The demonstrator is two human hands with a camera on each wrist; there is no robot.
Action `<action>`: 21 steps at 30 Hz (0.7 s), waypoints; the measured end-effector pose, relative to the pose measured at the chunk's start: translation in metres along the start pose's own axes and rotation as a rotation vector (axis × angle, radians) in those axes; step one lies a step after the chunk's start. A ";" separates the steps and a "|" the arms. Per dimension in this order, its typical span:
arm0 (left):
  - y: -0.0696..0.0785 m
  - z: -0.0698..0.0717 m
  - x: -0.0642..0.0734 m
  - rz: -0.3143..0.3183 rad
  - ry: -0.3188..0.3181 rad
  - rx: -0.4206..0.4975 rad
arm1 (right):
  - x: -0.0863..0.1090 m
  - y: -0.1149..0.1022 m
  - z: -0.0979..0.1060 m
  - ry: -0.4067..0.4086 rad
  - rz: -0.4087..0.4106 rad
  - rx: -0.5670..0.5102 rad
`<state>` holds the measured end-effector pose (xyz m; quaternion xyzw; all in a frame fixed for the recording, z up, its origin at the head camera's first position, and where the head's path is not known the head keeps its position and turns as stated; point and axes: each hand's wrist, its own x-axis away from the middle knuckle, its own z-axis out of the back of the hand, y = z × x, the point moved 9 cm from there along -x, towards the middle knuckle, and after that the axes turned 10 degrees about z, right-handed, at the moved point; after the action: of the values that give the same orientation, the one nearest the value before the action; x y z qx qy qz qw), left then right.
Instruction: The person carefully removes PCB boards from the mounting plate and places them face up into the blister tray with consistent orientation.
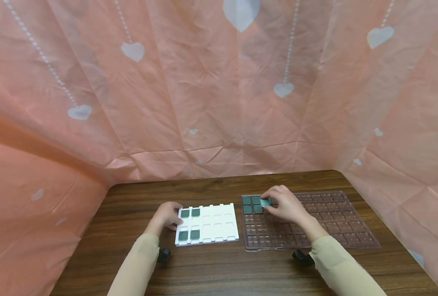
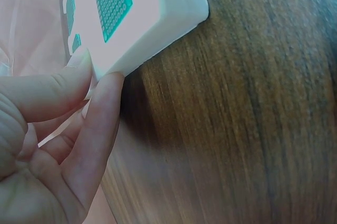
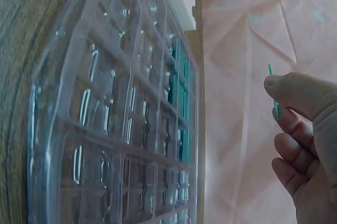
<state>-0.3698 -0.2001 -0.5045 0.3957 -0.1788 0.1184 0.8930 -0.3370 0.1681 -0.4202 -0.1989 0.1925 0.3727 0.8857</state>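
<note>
Beside the white tray (image 1: 209, 241), four chips (image 1: 195, 212) in, slots (image 1: 217, 226) unfilled, my right hand (image 1: 285, 204) is pinching another chip (image 1: 265, 202), my left hand (image 1: 166, 214) gripping the tray.

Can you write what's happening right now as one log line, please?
left hand: grips white tray at edge | right hand: pinches green square, held above clear tray | white tray: partly filled, more green squares

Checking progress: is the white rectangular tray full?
The tray is partly filled: four green square boards sit left; pockets rightward are bare white.
</note>
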 end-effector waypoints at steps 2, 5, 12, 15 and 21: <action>0.000 0.000 0.000 -0.001 0.001 -0.001 | 0.001 0.003 0.000 -0.006 -0.008 0.006; 0.001 0.000 0.000 -0.007 0.000 -0.006 | 0.002 0.005 0.001 -0.003 -0.010 0.008; 0.001 -0.001 0.000 -0.004 0.000 -0.009 | 0.005 0.012 0.000 -0.004 -0.016 0.022; 0.001 -0.001 -0.001 -0.006 0.000 -0.009 | 0.006 0.017 -0.003 -0.020 -0.034 0.025; 0.000 -0.001 0.000 -0.003 0.002 0.004 | 0.009 0.027 -0.010 -0.063 -0.071 0.029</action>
<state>-0.3697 -0.1990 -0.5049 0.3976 -0.1773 0.1178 0.8926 -0.3532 0.1854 -0.4388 -0.1811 0.1627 0.3443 0.9067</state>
